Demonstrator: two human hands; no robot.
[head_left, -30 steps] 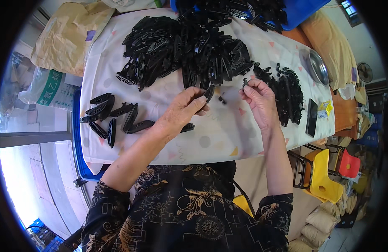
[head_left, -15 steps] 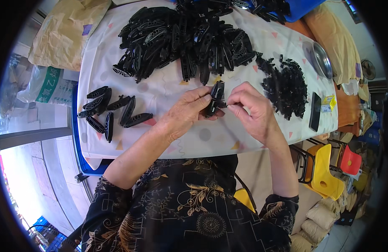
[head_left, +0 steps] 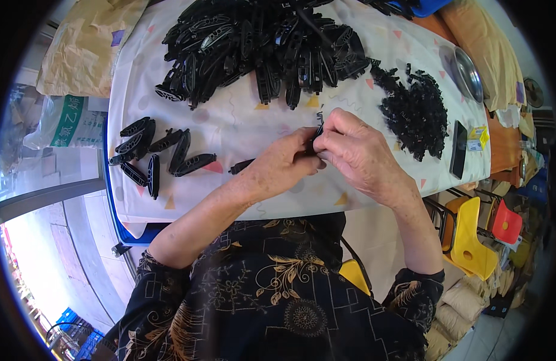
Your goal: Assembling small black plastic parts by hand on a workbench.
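My left hand and my right hand meet over the middle of the white patterned tablecloth. Together they pinch a long black plastic part, mostly hidden between the fingers. Behind them lies a big heap of long black plastic parts. To the right is a pile of small black pieces. At the left, several long black parts lie spread in a loose group. One more black part pokes out from under my left hand.
A dark flat phone-like object lies at the table's right edge. A round metal dish sits far right. Brown sacks and a white bag are on the left. Yellow and red chairs stand lower right.
A second ago my hands were apart near the heap, the left reaching for a black part. They have since come together nearer to me, both closing on one part.
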